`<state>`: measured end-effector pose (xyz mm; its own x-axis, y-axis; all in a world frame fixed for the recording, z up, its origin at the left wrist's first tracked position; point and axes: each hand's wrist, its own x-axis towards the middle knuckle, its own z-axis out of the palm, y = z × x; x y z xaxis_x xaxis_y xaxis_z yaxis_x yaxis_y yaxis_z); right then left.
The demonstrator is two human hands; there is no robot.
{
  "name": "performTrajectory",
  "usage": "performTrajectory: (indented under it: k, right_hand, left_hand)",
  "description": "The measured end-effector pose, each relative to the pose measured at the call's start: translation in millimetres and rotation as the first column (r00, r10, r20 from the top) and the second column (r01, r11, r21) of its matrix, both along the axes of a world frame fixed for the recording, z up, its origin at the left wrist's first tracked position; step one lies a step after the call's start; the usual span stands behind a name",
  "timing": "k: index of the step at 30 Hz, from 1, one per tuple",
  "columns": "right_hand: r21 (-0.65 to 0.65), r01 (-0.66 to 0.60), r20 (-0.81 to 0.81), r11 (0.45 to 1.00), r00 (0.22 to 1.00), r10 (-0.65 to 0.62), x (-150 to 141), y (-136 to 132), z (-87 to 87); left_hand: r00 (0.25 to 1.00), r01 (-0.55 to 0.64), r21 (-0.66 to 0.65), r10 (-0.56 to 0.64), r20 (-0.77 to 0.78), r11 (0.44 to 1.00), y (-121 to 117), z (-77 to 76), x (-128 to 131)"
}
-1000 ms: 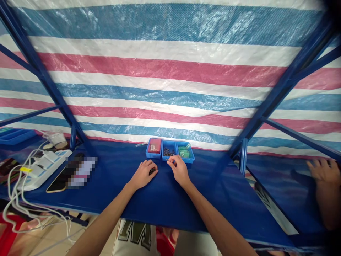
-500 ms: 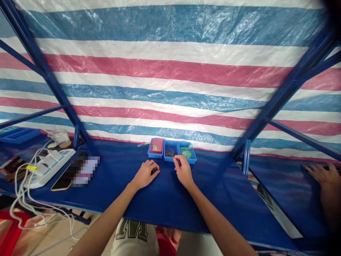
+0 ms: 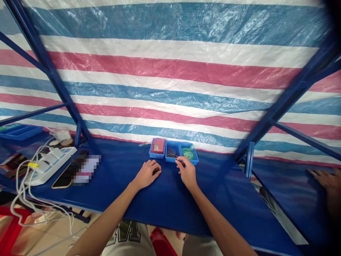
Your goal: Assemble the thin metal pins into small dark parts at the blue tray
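Note:
A blue divided tray (image 3: 157, 155) sits at the back of the blue table. Its left section holds a red packet (image 3: 158, 145), its middle one several dark screws (image 3: 172, 153), its right one green plastic packets (image 3: 188, 153). My right hand (image 3: 187, 173) is at the front edge of the middle section, thumb and forefinger pinched together on something too small to make out. My left hand (image 3: 147, 174) rests on the tabletop, left of and in front of the tray. Its fingers are curled over a few small dark pieces, which look like screws and are mostly hidden.
To the left lie a phone (image 3: 62, 179), a white power strip (image 3: 53, 163) and tangled white cables (image 3: 20, 185). Farther left are a plastic cup (image 3: 63, 135) and another blue tray (image 3: 21, 132). Blue frame posts (image 3: 249, 160) flank the table. Another person's hand (image 3: 323, 177) is at the right.
My right hand has drawn back slightly from the middle section, fingers still pinched. My left hand stays put with its fingers curled. The whole view has shifted a little.

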<state>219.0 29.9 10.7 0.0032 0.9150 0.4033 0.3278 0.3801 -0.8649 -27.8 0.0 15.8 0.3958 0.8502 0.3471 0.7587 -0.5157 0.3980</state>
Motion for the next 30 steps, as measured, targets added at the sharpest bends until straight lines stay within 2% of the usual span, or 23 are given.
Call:
performTrajectory:
  k: [4,12,15,19,22,25,30]
  right_hand:
    - [-0.062,-0.041,-0.164,0.997,0.986,0.030,-0.1,2.2,-1.3]
    - [-0.064,-0.006,-0.178,0.998,0.984,-0.005,-0.2,3.3,-2.1]
    - [-0.043,0.005,-0.117,0.999,0.993,-0.010,-0.2,2.9,-2.0]
    - [0.093,0.037,0.047,0.995,0.998,-0.042,0.6,1.4,0.5]
    - [0.154,0.025,0.112,0.988,0.993,-0.042,0.7,-0.8,3.0]
    - [0.101,-0.005,0.088,0.995,0.996,-0.004,-0.7,-2.3,3.4]
    - [-0.060,-0.031,-0.075,0.998,0.997,0.026,-5.0,-0.7,-1.5]
  left_hand:
    - [1.000,0.006,0.001,-0.006,-0.001,1.000,0.4,-0.1,-0.5]
    - [1.000,0.003,0.002,-0.003,0.008,1.000,1.2,-1.2,-0.9]
    - [1.000,0.000,0.009,0.000,0.008,1.000,1.2,-1.9,-0.8]
    - [1.000,0.001,0.016,-0.001,0.003,1.000,1.4,-2.4,-0.5]
    - [1.000,0.003,0.016,-0.003,0.000,1.000,1.5,-2.2,-0.3]
    - [1.000,-0.001,0.014,0.001,0.001,1.000,1.0,-1.4,-0.1]
    - [1.000,-0.004,0.006,0.004,0.001,1.000,0.3,-0.5,0.3]
